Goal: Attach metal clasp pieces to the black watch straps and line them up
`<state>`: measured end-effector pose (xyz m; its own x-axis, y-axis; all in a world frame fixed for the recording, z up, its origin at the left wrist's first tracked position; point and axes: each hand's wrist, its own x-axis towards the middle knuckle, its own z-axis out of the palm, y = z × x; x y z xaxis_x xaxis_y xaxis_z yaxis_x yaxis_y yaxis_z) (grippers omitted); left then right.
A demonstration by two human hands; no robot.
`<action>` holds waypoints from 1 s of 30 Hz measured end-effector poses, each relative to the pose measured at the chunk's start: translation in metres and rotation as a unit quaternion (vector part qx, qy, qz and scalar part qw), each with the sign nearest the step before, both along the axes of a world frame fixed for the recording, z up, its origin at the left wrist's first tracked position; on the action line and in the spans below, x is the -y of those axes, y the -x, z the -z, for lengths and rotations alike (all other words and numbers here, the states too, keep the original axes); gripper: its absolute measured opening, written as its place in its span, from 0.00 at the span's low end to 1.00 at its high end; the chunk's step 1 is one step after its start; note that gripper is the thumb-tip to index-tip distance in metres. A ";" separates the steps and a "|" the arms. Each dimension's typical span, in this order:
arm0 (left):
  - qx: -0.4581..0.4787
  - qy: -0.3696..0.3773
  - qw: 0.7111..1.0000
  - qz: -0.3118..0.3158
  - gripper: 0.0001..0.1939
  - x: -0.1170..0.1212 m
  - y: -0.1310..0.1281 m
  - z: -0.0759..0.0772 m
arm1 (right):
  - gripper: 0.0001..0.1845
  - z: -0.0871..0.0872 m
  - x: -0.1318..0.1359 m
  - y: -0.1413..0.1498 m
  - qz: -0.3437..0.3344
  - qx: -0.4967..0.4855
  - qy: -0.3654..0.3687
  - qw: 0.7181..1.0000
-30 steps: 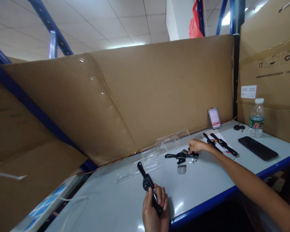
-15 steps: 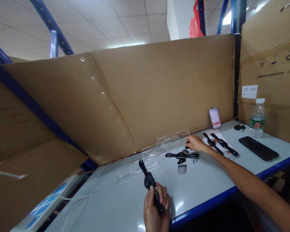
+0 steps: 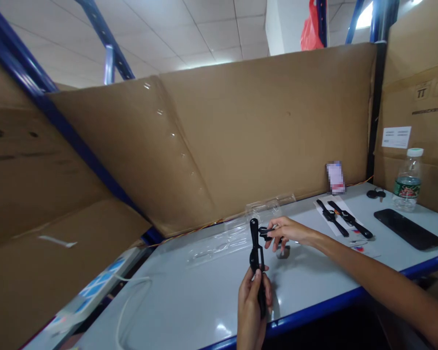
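Note:
My left hand (image 3: 253, 296) is wrapped round the lower handle of a black spokeshave (image 3: 254, 253), which stands nearly upright over the table's front. Close to its upper handle, my right hand (image 3: 282, 232) pinches a small black part (image 3: 265, 234); its exact shape is partly covered by the fingers. Under and behind that hand lies a grey metal blade (image 3: 283, 252). The other spokeshave lying there is mostly hidden by my right hand.
Two more black spokeshaves (image 3: 332, 218) lie on a white card. To the right are a black phone (image 3: 408, 228), keys (image 3: 375, 193) and a water bottle (image 3: 408, 182). Clear plastic packaging (image 3: 222, 243) lies along the cardboard wall (image 3: 263, 136). A white cable (image 3: 122, 306) crosses the left side.
My right hand has come left and nearer with the small black part, towards the held spokeshave. My left hand has raised the spokeshave and turned it more upright. The view has shifted left.

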<state>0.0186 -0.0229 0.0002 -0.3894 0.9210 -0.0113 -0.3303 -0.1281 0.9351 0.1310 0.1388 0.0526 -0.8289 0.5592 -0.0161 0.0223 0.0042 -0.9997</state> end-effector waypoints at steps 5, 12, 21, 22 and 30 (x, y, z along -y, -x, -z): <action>-0.011 0.006 1.000 -0.001 0.28 0.001 0.001 -0.001 | 0.11 0.004 0.006 0.007 0.029 -0.013 -0.009 0.999; 0.003 -0.001 1.000 -0.020 0.28 0.001 0.001 0.002 | 0.08 0.002 0.008 0.008 0.021 0.001 -0.002 1.000; 0.079 -0.041 0.995 -0.041 0.21 0.000 0.002 0.003 | 0.05 0.005 -0.005 0.003 0.165 0.190 -0.293 0.922; 0.090 -0.044 0.994 -0.042 0.21 0.000 0.002 0.003 | 0.05 0.007 -0.010 0.001 0.186 0.212 -0.323 0.903; 0.106 -0.038 0.993 -0.026 0.21 0.002 0.004 0.001 | 0.10 0.009 -0.024 -0.006 0.173 0.307 -0.379 0.856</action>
